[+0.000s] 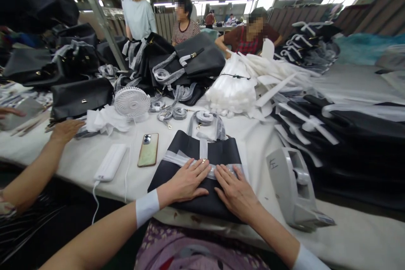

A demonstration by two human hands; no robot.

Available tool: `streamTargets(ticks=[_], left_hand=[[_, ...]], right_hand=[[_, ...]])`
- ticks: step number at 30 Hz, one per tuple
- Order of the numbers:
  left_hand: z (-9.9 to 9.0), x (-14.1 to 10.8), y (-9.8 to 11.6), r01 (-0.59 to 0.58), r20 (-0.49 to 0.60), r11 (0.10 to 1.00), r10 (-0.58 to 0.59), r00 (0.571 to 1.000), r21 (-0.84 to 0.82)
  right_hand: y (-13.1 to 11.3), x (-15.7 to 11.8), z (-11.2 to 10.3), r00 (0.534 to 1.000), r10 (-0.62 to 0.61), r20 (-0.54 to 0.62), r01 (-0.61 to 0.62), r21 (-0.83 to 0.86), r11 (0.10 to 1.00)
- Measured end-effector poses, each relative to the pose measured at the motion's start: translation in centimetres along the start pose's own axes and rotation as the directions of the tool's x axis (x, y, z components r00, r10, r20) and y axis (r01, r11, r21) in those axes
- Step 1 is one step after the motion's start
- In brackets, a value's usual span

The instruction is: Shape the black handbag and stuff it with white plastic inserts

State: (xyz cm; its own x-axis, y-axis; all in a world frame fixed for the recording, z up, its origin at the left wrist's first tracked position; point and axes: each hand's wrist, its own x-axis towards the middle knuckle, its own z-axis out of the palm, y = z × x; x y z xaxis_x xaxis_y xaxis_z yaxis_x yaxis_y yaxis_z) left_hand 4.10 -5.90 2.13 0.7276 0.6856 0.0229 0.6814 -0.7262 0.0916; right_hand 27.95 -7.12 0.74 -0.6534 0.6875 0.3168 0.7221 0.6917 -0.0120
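A black bag [186, 145] lies flat on the white-covered table in front of me, with a pale wrap strip [175, 158] across its middle. My left hand [190, 180] rests flat on the bag's centre, fingers spread over the strip. Beside it, my right hand [236, 190] lies on the bag's right half, its fingers also apart and touching the strip. Neither hand grips anything. Beyond the bag's top edge is a wrapped strap [205, 118] in a coil.
A tape dispenser [292, 185] stands right of the bag. To the left are a phone [148, 149], a white power bank [110, 162] with a cable, and a fan [132, 102]. Black bags [202, 55] are piled behind. A co-worker's hand [66, 130] is at left.
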Motion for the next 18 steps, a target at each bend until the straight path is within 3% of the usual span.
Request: streamTargets(ticks=[4, 10, 15, 17, 18], left_hand=[[0.6, -0.3, -0.3, 0.014, 0.021, 1.000, -0.014, 1.000, -0.016], [1.1, -0.4, -0.2, 0.028, 0.038, 0.999, -0.027, 0.999, -0.027], [-0.5, -0.3, -0.3, 0.031, 0.015, 0.999, -0.030, 0.999, -0.034], [-1.7, -1.1, -1.2, 0.138, -0.085, 0.990, -0.141, 0.986, -0.042], [-2.2, -1.8, -2.0, 0.238, -0.162, 0.969, -0.246, 0.956, -0.070]], right_hand=[[-0.4, -0.2, 1.0, 0.999, 0.004, 0.039, -0.004, 0.005, 1.000], [-0.2, -0.5, 1.7, 1.000, -0.012, 0.004, 0.012, -0.002, 1.000], [0.0, -0.4, 1.0, 0.996, -0.012, -0.091, 0.014, 0.020, 1.000], [0.3, -1.8, 0.1, 0.975, 0.098, -0.200, -0.081, 0.094, 0.992], [0.4, -3.0, -0.4, 0.941, 0.229, -0.251, -0.190, 0.167, 0.967]])
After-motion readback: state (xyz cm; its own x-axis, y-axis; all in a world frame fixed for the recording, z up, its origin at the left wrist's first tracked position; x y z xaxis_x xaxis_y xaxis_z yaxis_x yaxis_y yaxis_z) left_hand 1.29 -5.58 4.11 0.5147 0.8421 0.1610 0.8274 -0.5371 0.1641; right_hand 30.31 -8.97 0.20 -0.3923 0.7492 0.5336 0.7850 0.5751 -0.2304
